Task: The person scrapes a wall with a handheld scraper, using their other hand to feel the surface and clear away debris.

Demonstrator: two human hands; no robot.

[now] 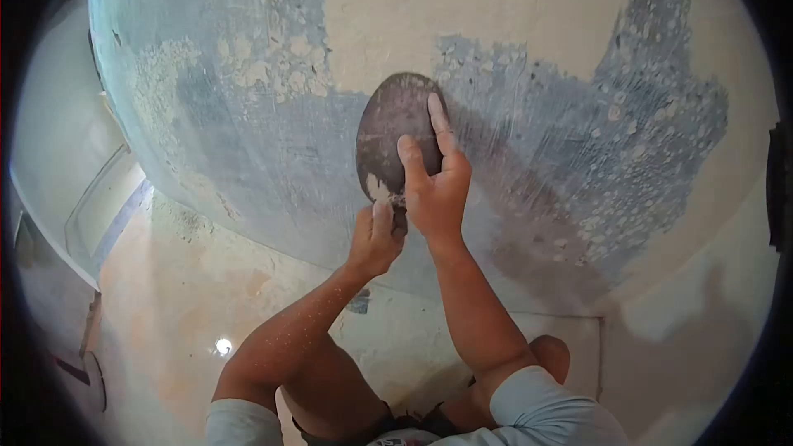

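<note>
A dark brown oval disc point(388, 120), smeared with pale dust or paste near its bottom, lies up against a large curved surface point(273, 149). Whether it is an abrasive pad or a spreader I cannot make out. My right hand point(438, 194) grips its right side, the thumb flat on its face and the index finger stretched along the edge. Below and to the left, my left hand point(377, 239) pinches its lower end, fingers curled. The curved surface is blue-grey and mottled, with a smooth cream patch point(471, 0) above the disc.
Pale flecks point(636, 173) cover the blue-grey area at the right. Under the curved surface spreads a stained, pale floor point(182, 289) with a bright spot of light point(223, 347). My bent legs point(339, 388) are close below. Another rounded pale form point(62, 132) stands at the left.
</note>
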